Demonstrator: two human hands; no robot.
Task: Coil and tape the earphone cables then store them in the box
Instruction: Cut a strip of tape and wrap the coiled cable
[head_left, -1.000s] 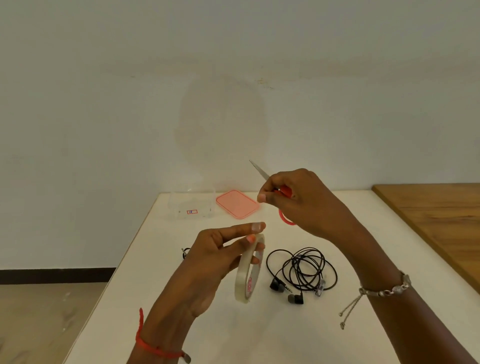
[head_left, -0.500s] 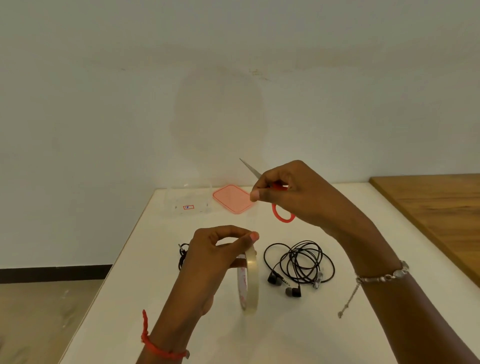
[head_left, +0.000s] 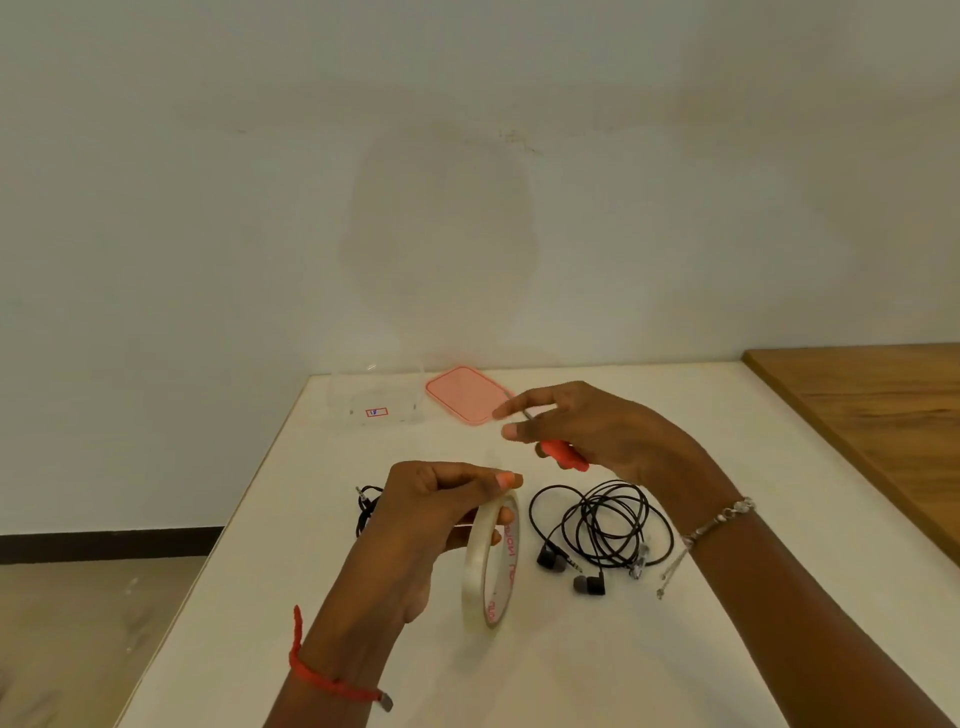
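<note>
One coiled black earphone cable (head_left: 605, 532) lies mid-desk (head_left: 701, 415), buds toward near edge; left hand (head_left: 426, 519) pinches upright tape roll (head_left: 491, 561); right hand (head_left: 597, 431) grips red-handled scissors (head_left: 563, 453); clear box (head_left: 376, 397) at far left corner

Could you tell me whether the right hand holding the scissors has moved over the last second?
Yes. The right hand has dropped with the scissors, from level with the pink lid toward the earphones.
</note>
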